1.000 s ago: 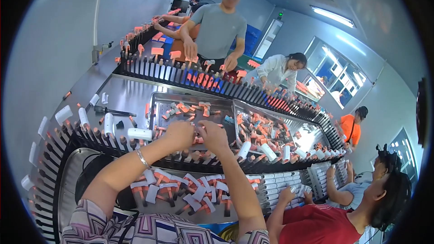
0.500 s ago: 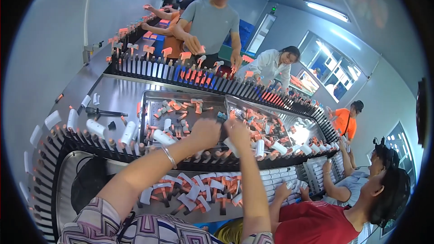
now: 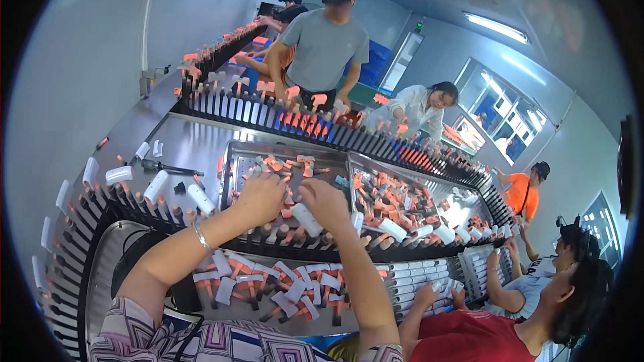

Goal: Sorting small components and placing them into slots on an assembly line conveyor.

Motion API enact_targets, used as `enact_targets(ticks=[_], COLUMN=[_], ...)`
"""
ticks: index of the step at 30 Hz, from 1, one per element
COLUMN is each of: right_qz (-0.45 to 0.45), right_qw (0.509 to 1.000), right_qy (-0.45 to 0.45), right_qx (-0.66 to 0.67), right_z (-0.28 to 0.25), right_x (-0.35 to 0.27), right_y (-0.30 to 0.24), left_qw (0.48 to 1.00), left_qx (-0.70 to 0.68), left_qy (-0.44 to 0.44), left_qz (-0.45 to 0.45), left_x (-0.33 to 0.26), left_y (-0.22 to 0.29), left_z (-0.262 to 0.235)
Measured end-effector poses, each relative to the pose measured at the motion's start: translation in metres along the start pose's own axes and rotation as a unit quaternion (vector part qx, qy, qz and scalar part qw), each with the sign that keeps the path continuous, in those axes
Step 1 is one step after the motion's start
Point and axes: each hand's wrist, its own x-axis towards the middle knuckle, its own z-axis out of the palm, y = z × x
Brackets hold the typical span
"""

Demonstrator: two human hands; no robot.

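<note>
My left hand point(image 3: 260, 199) is over the left part of a metal tray point(image 3: 229, 177), its fingers curled down among small salmon-orange and white parts point(image 3: 305, 164). Just to its right, my right hand point(image 3: 323, 202) has bent fingers pressed together; what lies in them is hidden. A curved white plastic shell point(image 3: 306, 220) sits right below the right hand, and I cannot tell whether the hand touches it. Below my forearms, a metal surface carries many T-shaped pieces point(image 3: 295, 289) with white heads, orange necks and dark stems.
A looping conveyor of black pegs point(image 3: 228, 108) surrounds the trays. Another tray section point(image 3: 396, 194) holds orange parts. A dark rod-shaped tool point(image 3: 168, 168) lies at left. Rows of white tubes point(image 3: 416, 280) lie at right, beside a co-worker in red point(image 3: 463, 338). Other workers stand across the line.
My hands were close together over the tray's front edge. They are now apart: the left has moved left and up to the parts, the right slightly left. The view has shifted a little.
</note>
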Motion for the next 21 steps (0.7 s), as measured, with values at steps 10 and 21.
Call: enact_targets(ticks=[10,21], right_qz=[0.012,0.078], right_qw=[0.986,0.995], right_qy=[0.157,-0.048], right_qx=[-0.059,-0.043], right_z=[-0.081,0.027], right_x=[0.019,0.01], right_y=[0.042,0.043], left_qw=[0.994,0.977], left_qx=[-0.092,-0.059], left_qy=[0.036,-0.182], left_qz=[0.041,-0.096], left_x=[0.075,0.02], left_y=[0.067,0.028], left_z=[-0.013,0.038])
